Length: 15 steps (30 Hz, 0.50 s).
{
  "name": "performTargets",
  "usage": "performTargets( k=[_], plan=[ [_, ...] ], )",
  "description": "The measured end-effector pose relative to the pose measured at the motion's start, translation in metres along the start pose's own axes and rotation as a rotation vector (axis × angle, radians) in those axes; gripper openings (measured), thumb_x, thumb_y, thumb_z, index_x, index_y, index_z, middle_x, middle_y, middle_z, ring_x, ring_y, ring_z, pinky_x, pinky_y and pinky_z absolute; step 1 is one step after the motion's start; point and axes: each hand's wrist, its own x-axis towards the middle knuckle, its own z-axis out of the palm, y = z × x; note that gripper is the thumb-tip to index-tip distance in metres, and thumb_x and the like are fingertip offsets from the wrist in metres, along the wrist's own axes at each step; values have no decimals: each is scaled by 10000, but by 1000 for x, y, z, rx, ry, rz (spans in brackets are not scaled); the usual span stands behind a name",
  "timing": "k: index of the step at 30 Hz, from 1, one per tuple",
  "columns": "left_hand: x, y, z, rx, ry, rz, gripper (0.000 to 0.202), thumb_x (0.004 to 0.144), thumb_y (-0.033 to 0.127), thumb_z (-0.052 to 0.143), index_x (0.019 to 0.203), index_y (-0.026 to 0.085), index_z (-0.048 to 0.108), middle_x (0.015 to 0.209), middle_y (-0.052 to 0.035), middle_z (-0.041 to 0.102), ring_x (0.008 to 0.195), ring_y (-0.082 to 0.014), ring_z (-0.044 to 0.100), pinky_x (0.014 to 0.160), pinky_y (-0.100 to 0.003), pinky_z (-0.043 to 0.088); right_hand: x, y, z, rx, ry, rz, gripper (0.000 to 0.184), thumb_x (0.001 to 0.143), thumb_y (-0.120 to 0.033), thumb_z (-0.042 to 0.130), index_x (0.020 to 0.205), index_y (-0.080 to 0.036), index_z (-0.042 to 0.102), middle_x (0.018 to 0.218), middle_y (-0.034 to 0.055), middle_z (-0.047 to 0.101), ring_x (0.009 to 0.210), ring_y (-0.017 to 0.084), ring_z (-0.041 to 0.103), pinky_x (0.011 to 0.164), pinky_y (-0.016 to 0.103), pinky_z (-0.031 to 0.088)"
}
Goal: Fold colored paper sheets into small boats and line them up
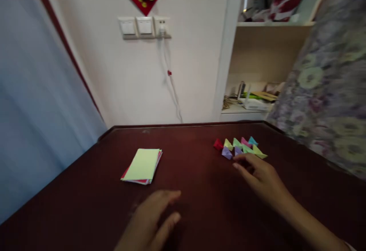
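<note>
My right hand (259, 173) is over the right side of the dark red table, just in front of several small folded paper pieces. Its thumb and forefinger are apart, with nothing visible between them. The folded pieces stand in two rows; among them are a red one (218, 144), a purple one (227, 152), a blue one (252, 141) and a yellow one (259, 151). My left hand (156, 218), slightly blurred, hovers near the table's front, thumb and fingers apart and holding nothing. Beyond it lies a stack of coloured paper (142, 165), pale yellow on top with red edges showing.
The dark red table (188, 167) has a raised rim at the back, against a white wall with switches (136, 27) and a plugged-in cable (171, 81). A blue curtain (42, 91) hangs at left, a flowered curtain (323, 75) at right. Shelves (265, 53) hold a router and a clock.
</note>
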Motion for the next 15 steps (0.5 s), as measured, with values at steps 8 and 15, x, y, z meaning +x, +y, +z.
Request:
performTargets(
  k=[8,15],
  plan=[
    [75,-77,-70,-414,502,-314,268,911,358,666,1112,184,706,1084,-90,736,984,-265,687,869,-412,557,-1,-109,68,51,-368,-262,153,945,-251,554,1047,-244,667,996,58,724,858,214,686,755,314,525],
    [87,-148,-60,-639,650,-548,338,956,307,641,1269,183,607,1285,-103,644,1050,-265,673,864,-476,578,23,-180,157,-133,-541,-501,220,968,-278,587,1140,-210,706,1096,98,734,1031,264,647,849,345,471]
  ],
)
